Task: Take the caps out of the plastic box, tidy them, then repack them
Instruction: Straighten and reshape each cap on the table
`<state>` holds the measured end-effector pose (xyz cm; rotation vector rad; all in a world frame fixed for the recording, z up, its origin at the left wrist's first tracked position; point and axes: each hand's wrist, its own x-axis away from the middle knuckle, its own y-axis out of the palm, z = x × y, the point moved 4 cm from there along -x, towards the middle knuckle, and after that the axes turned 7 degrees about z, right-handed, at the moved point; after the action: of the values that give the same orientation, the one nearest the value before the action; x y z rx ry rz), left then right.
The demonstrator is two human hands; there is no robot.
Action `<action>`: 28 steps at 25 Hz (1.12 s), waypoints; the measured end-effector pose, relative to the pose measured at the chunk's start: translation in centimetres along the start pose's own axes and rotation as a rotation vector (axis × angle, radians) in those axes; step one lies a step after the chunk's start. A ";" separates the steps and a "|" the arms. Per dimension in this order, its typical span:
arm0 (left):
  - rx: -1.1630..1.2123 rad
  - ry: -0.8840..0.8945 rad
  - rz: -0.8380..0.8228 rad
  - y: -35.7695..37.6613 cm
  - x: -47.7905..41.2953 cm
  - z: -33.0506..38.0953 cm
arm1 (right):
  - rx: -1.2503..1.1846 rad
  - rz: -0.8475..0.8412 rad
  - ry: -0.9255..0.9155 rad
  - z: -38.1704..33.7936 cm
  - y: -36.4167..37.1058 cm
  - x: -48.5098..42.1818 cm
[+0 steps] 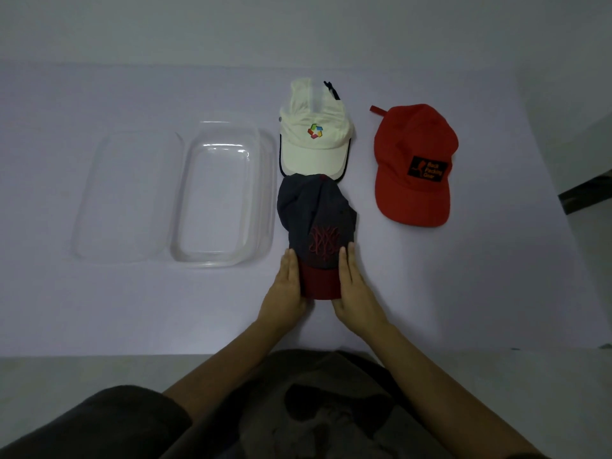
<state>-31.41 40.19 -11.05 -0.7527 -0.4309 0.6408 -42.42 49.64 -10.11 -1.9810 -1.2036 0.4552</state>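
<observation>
unpack done, plastic box (225, 197) empty | tidying now: left hand (288, 286), right hand (352, 283) flat-fingered against grey cap (314, 213) brim | white cap (314, 147), red cap (414, 160) out | repack pending

The pale table (463, 286) bears a clear box (263, 193), lid (126, 193), white cap (314, 150), red cap (414, 140) and dark cap (314, 210).

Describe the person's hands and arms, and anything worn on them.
Left hand and right hand are bare: no gloves, rings or watch show. Left forearm and right forearm are uncovered, no sleeves in view. The clothing below is dark, faintly printed.
</observation>
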 end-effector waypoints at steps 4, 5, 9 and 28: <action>0.120 -0.051 0.003 -1.2 0.5 0.4 | -0.041 -0.057 -0.002 0.1 -1.7 0.7; 0.153 -0.040 0.063 -1.9 0.3 1.0 | -0.062 -0.035 0.014 0.1 -2.3 0.3; 0.202 0.086 0.277 -5.4 -3.8 4.3 | -0.159 0.099 0.017 -1.0 -5.5 -3.9; 0.147 -0.564 -0.050 -7.7 -25.8 3.2 | -0.054 -0.172 0.224 1.1 -7.5 -22.4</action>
<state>-49.17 20.21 -6.69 -0.4100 -0.9048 0.8279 -58.62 32.67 -7.02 -1.8961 -1.2395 0.1122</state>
